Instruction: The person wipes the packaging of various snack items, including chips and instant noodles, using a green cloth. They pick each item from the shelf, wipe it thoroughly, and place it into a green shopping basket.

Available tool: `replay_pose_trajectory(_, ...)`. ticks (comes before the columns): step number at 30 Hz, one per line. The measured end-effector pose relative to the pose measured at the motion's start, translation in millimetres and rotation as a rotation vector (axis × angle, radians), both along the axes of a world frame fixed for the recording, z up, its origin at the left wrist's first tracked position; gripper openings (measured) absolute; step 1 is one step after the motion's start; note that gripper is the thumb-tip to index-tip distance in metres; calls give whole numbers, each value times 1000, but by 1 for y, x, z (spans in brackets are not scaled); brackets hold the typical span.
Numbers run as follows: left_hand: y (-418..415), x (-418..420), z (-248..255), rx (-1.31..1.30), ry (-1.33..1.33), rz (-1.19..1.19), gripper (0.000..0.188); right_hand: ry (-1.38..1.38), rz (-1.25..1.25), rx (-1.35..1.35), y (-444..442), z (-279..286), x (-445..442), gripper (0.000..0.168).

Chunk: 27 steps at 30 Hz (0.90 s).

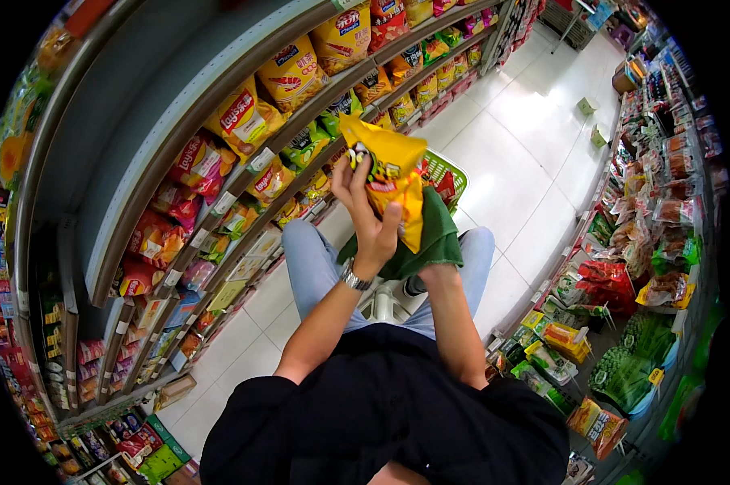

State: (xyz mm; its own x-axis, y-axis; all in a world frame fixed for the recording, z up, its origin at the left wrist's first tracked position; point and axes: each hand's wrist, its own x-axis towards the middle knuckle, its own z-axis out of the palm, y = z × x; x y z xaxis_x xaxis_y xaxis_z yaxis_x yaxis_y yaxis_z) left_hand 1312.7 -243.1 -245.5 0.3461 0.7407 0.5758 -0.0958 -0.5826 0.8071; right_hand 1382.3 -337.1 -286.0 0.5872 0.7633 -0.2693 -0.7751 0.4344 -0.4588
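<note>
My left hand (367,221) holds a yellow snack bag (395,176) by its left side, upright above my knees. A dark green cloth (428,245) covers most of my right hand (441,267), which is behind and below the bag; its fingers are hidden under the cloth. Part of the cloth also hangs behind my left wrist. Past the bag, a light green plastic basket (456,173) with red and yellow packets in it stands partly hidden.
Shelves with snack bags (292,73) curve along the left, close to my left hand. Hanging and stacked packaged foods (607,285) line the right side. Small boxes (587,106) lie on the white tiled floor (522,182). A white stool (382,305) shows between my legs.
</note>
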Motion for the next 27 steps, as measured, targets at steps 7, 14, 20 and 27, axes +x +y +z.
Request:
replay_pose_trajectory(7, 12, -7, -96, -680, 8, -388, 86, -31, 75, -354, -5, -55, 63, 40)
replay_pose_trajectory(14, 30, 51, -175, -1063, -9, -228, 55, 160, 64, -571, 18, -167, 103, 48)
replay_pose_trajectory(20, 30, 136, -324, -1150, 52, 67, 67, 368, -279, -651, 31, -274, 136, 41)
replay_pose_trajectory(27, 18, 216, -392, -1242, 169, 182, 75, 435, -313, -652, 51, -367, 196, 36)
